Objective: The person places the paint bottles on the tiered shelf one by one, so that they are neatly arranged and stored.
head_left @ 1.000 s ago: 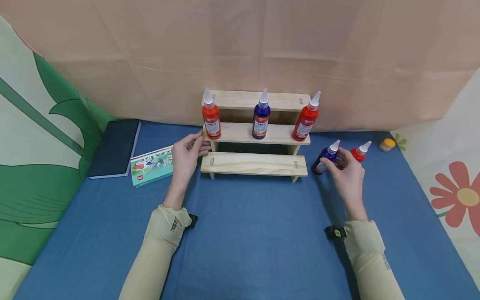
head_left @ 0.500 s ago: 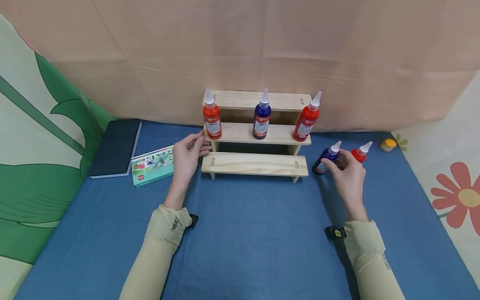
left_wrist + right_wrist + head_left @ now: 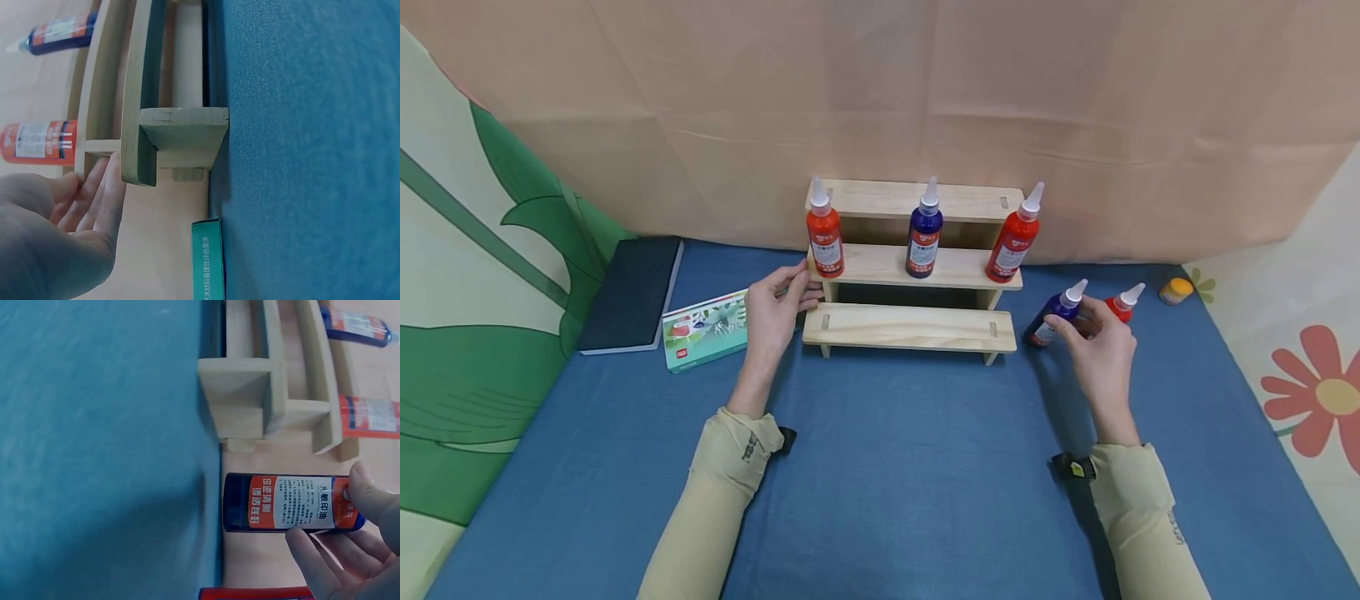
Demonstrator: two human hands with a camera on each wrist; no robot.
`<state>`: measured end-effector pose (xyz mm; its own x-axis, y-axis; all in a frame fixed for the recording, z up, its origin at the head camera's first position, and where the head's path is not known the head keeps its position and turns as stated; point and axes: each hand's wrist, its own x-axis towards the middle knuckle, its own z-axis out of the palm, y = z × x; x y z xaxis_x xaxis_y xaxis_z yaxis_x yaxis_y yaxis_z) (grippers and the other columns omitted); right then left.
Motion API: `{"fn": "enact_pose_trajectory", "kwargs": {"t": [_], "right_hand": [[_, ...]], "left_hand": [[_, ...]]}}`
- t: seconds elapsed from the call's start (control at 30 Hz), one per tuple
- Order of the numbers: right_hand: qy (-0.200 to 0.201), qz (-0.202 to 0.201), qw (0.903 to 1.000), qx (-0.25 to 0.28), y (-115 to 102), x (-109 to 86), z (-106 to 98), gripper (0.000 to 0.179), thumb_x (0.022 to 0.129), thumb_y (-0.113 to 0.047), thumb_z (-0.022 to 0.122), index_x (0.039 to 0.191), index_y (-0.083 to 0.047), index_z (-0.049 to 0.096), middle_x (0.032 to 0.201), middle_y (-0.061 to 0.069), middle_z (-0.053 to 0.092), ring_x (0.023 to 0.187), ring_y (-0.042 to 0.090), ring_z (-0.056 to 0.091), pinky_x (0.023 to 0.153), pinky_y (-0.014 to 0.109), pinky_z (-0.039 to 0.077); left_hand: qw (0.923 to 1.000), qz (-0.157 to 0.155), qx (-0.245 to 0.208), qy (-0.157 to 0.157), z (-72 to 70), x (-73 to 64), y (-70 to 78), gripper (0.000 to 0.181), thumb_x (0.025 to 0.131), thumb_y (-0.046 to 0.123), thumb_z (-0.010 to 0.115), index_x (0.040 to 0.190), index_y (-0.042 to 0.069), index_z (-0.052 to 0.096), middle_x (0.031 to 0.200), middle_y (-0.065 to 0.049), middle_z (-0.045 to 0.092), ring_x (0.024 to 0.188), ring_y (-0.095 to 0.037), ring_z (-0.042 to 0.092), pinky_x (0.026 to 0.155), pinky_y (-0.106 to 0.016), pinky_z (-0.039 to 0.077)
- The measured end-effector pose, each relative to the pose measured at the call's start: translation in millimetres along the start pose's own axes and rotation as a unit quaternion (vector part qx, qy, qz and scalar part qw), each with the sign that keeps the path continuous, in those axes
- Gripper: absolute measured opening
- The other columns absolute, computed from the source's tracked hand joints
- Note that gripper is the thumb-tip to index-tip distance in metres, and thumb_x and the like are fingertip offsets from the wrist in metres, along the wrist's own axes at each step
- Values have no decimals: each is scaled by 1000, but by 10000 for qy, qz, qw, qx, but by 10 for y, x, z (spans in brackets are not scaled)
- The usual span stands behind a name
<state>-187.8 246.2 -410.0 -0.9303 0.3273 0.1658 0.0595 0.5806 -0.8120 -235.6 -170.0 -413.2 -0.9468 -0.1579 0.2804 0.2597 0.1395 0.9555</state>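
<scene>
My left hand [image 3: 772, 310] pinches the left end of the three-tier wooden shelf stand [image 3: 910, 326]; in the left wrist view the thumb lies at the middle board's edge with the fingers under it. On the middle tier stand a red ink bottle [image 3: 827, 242], a blue ink bottle [image 3: 922, 242] and another red ink bottle [image 3: 1012, 246] at the right end. To the right of the stand, my right hand [image 3: 1103, 346] grips a second blue ink bottle [image 3: 290, 503] by its upper part, thumb opposite fingers. Its base is right at the blue cloth.
Behind the right hand stands a partly hidden red bottle [image 3: 1122, 306], with a small yellow-capped jar [image 3: 1175, 290] farther right. A green box [image 3: 706, 332] and a dark book [image 3: 628, 293] lie left of the stand. A beige cloth [image 3: 917, 92] hangs behind.
My right hand and the top of the blue bottle it grips have shifted very slightly to the right. The left hand stays at the stand's end.
</scene>
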Motion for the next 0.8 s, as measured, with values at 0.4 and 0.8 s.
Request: {"fn": "enact_pose_trajectory", "kwargs": {"t": [0.4, 0.8], "right_hand": [[207, -247, 9995, 5, -156, -78, -49, 59, 98, -34, 81, 147, -6, 65, 139, 14, 70, 117, 33, 71, 96, 28, 60], [206, -343, 9989, 238, -304, -158, -79, 56, 98, -31, 82, 146, -7, 66, 139, 13, 70, 120, 32, 68, 95, 26, 56]], "left_hand": [[10000, 11, 11, 3, -3, 5, -12, 31, 109, 7, 64, 136, -9, 68, 111, -29, 74, 88, -22, 78, 79, -28, 68], [10000, 23, 6, -8, -14, 13, -26, 31, 109, 8, 65, 135, -8, 69, 111, -28, 75, 93, -34, 78, 81, -30, 68]]}}
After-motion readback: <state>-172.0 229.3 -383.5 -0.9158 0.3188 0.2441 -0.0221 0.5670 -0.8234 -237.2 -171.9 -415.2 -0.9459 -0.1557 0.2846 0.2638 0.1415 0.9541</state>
